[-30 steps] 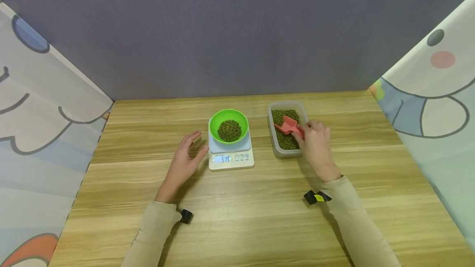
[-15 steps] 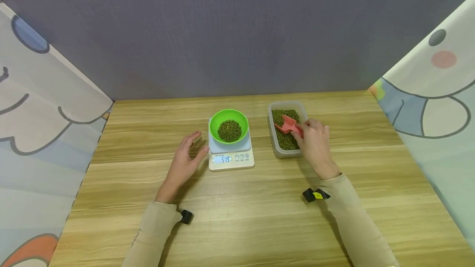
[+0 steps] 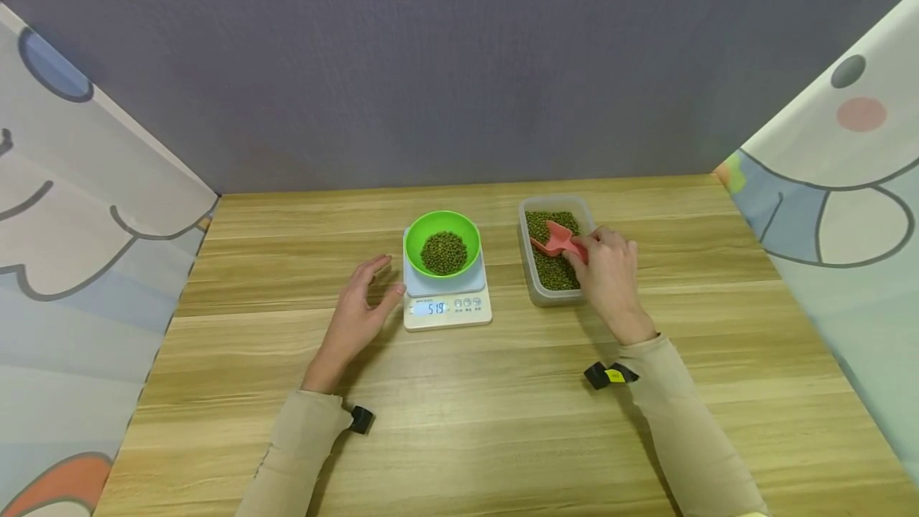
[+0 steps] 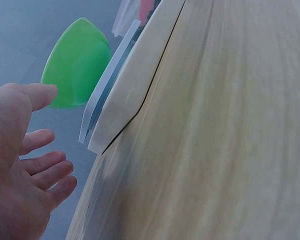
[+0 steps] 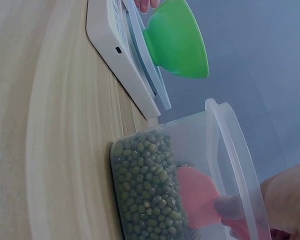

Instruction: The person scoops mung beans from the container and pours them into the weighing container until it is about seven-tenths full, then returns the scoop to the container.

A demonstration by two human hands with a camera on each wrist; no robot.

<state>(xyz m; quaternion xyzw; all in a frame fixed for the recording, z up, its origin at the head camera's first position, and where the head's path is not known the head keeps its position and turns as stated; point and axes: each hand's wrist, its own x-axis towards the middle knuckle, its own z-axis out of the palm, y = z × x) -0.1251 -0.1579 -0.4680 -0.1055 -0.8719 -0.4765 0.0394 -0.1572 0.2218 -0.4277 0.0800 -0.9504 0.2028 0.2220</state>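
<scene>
Grey wall (image 3: 459,62) stands behind a wood-grain table (image 3: 445,421). The person's right hand (image 3: 610,282) pinches the handle of a red scoop (image 3: 556,239), which lies among green beans (image 3: 556,273) inside a translucent tub (image 3: 554,298). The left hand (image 3: 356,309), thumb spread well away from its fingers, holds nothing, just beside a scale (image 3: 467,286) bearing a green bowl (image 3: 438,222) with more beans (image 3: 443,254). Scooping seems to be in hand; the next move would likely call for a level lift over the tub's rim. How full the scoop is cannot be told; the right wrist view cuts off the hand, and the left wrist view hides the bowl's contents.
</scene>
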